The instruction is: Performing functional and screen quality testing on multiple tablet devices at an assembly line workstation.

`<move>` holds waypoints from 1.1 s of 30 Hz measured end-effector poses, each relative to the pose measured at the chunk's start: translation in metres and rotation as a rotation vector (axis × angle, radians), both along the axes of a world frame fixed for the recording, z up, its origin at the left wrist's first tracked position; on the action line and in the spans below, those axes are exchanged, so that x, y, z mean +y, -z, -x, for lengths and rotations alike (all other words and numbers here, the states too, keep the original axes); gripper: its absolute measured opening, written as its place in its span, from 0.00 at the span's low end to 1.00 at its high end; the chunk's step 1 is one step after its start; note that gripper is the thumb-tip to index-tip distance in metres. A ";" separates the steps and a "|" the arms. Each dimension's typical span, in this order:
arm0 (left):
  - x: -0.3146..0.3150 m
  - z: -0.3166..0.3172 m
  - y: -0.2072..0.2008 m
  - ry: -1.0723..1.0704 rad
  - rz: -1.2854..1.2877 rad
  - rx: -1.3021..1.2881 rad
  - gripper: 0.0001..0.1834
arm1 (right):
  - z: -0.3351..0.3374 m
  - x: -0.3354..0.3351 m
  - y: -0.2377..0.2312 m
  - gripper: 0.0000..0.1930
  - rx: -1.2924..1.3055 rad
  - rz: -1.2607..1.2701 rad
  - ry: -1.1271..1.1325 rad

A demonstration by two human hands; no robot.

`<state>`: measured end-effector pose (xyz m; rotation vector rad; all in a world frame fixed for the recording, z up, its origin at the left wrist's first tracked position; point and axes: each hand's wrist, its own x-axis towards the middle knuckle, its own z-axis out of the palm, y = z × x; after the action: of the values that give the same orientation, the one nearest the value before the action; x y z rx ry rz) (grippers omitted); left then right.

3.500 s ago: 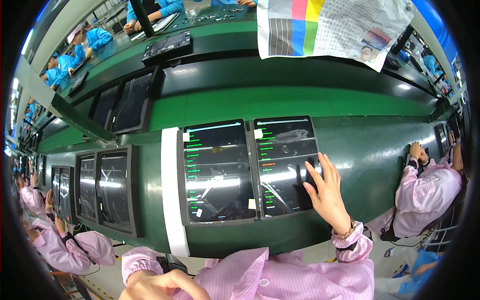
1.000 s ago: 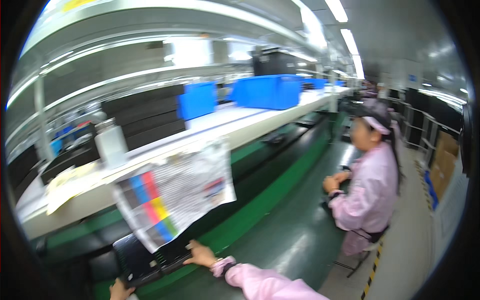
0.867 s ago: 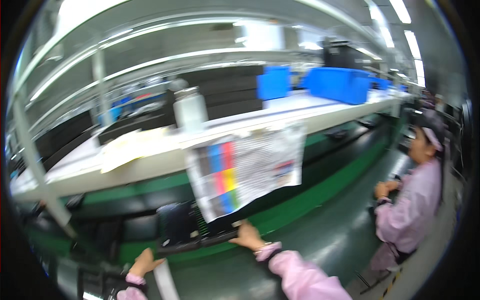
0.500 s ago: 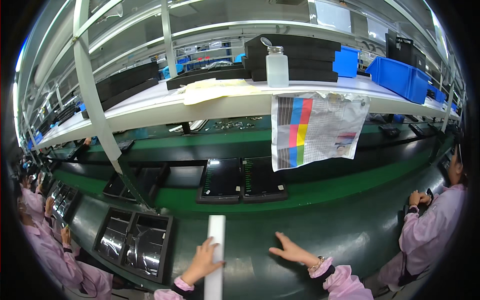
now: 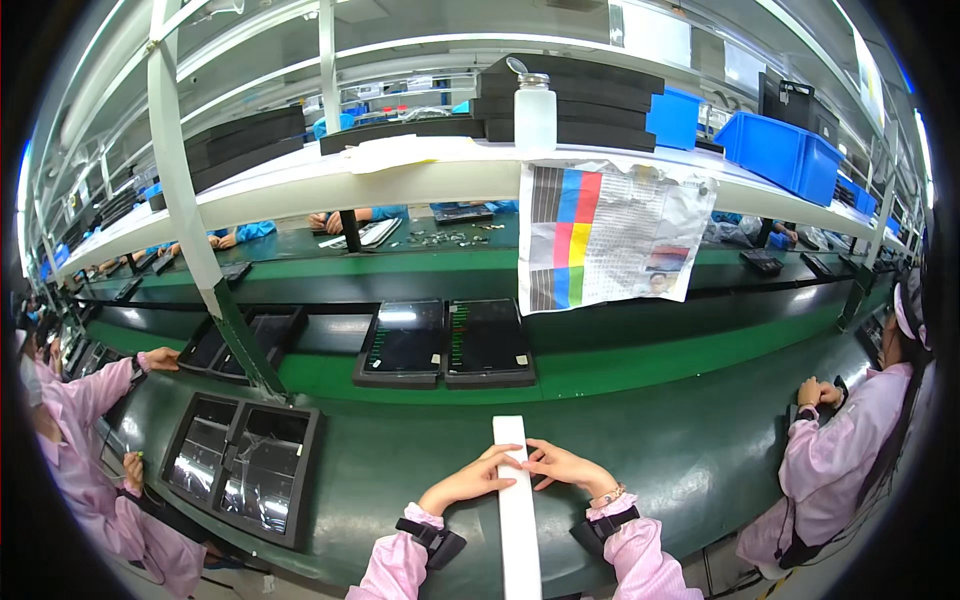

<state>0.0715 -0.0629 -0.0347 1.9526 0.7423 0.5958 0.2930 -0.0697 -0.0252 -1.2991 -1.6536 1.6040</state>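
A long white bar [image 5: 517, 540], plain and narrow, lies lengthwise in front of me on the dark green worktop [image 5: 400, 450]. From its left side my left hand [image 5: 474, 481] grips it near the far end, fingers over its top face. My right hand [image 5: 572, 470] is closed at the opposite edge, curled fingers on the bar close to the left fingertips. Part of the right fingers' contact is hidden. Black wristbands circle both pink sleeves.
Left of me sits a black two-bay tray [image 5: 310, 480] of dark glossy panels. Two dark panels [image 5: 487, 340] in black trays rest on the green belt beyond. A printed sheet [image 5: 610, 240] hangs from the shelf [image 5: 420, 180]. Co-workers in pink flank me; one's hand [image 5: 160, 358] reaches toward the belt.
My right hand has come in from the right, from spread fingers to touching the bar. The bar and my left hand sit further right in the picture. The left co-worker's arm is now stretched out.
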 end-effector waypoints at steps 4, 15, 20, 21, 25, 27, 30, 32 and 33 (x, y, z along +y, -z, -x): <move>0.011 0.020 -0.002 0.055 0.537 -0.355 0.15 | -0.006 0.006 -0.001 0.32 0.211 0.132 -0.103; 0.010 0.019 0.003 -0.130 0.696 -0.664 0.15 | -0.014 0.006 -0.001 0.22 0.612 0.249 -0.002; 0.011 0.020 0.009 -0.099 0.753 -0.651 0.16 | -0.013 0.006 -0.001 0.21 0.557 0.310 0.020; 0.011 0.020 0.010 -0.109 0.755 -0.659 0.16 | -0.013 0.006 -0.001 0.21 0.613 0.278 0.036; 0.011 0.020 0.010 -0.104 0.770 -0.686 0.15 | -0.014 0.007 -0.001 0.21 0.640 0.244 -0.006; 0.011 0.021 0.009 -0.144 0.735 -0.735 0.15 | -0.014 0.007 -0.002 0.21 0.560 0.304 0.024; 0.010 0.022 0.007 -0.146 0.734 -0.730 0.14 | -0.012 0.007 -0.002 0.21 0.550 0.313 0.033; 0.011 0.022 0.007 -0.119 0.779 -0.675 0.14 | -0.012 0.007 -0.002 0.21 0.601 0.275 0.042; 0.011 0.022 0.006 -0.148 0.727 -0.735 0.14 | -0.012 0.007 -0.002 0.21 0.551 0.316 0.038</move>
<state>0.0496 -0.0524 -0.0410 0.9139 0.5184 0.9057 0.3052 -0.0630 -0.0231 -0.8944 -1.0667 2.0272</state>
